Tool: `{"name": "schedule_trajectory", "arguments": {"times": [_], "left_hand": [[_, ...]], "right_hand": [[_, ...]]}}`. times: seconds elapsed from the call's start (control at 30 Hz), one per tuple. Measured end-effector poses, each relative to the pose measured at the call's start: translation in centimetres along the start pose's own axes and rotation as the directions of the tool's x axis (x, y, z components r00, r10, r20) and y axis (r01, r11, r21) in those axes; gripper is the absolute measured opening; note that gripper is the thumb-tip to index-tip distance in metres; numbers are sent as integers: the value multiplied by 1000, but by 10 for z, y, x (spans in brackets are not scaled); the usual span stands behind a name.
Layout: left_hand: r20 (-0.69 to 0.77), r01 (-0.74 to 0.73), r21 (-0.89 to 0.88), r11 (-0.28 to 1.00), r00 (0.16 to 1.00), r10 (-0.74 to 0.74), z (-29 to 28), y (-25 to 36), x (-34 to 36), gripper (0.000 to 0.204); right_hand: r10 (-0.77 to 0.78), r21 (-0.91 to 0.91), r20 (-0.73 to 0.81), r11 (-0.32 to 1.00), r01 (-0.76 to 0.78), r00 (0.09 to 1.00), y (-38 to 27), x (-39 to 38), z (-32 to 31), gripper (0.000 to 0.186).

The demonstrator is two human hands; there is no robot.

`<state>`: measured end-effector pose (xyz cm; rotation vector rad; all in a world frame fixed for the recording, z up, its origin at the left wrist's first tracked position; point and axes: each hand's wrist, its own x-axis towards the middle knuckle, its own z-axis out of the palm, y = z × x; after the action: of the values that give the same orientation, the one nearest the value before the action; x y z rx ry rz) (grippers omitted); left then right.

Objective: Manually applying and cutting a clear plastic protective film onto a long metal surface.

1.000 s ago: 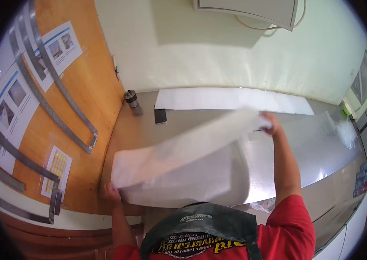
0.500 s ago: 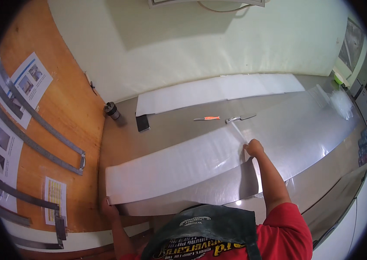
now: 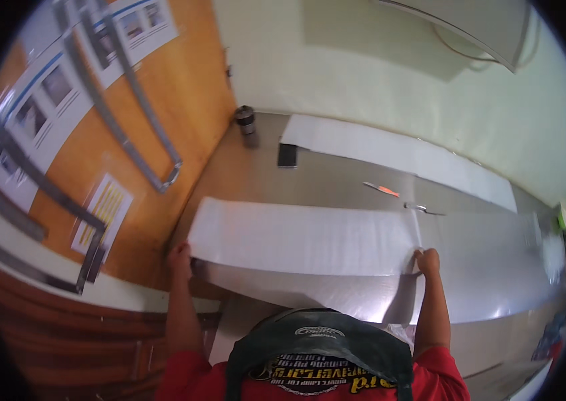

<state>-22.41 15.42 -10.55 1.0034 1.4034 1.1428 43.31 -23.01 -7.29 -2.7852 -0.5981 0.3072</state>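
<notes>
A long white sheet lies low over the front of the steel table. My left hand grips its left end beside the wooden board. My right hand pinches the right end, where the edge is folded up a little. Behind the sheet are a knife with an orange handle and a metal-handled knife. A second long white sheet lies along the back wall, with a black phone at its left end.
A dark tumbler stands in the back left corner. A wooden board with papers and metal strips stands at the left. A clear plastic sheet, a green item and plastic bottles are at the right.
The held sheet has come down from being lifted at a slant to lying level along the table's front. My right hand has moved lower, and the two knives have come into view behind it.
</notes>
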Motion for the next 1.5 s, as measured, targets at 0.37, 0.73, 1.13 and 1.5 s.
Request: {"name": "schedule_trajectory", "arguments": {"times": [0.37,0.73,1.13,1.5], "left_hand": [[-42,-682,283,674,693,719,145,66,-124,20],[525,-966,58,252,244,815,195,52,-211,37],[-76,-345,-91,934,938,338,204,44,-191,15],[-251,-437,267,859,829,500,168,2,-116,17]], "right_hand": [[-679,467,-22,642,608,734,-182,-84,14,49],[-705,376,274,704,602,654,-313,-180,27,43],[-996,362,-85,-5,932,28,-477,-270,-119,37],[-882,875,-445,-390,287,157,-468,-228,-390,18]]}}
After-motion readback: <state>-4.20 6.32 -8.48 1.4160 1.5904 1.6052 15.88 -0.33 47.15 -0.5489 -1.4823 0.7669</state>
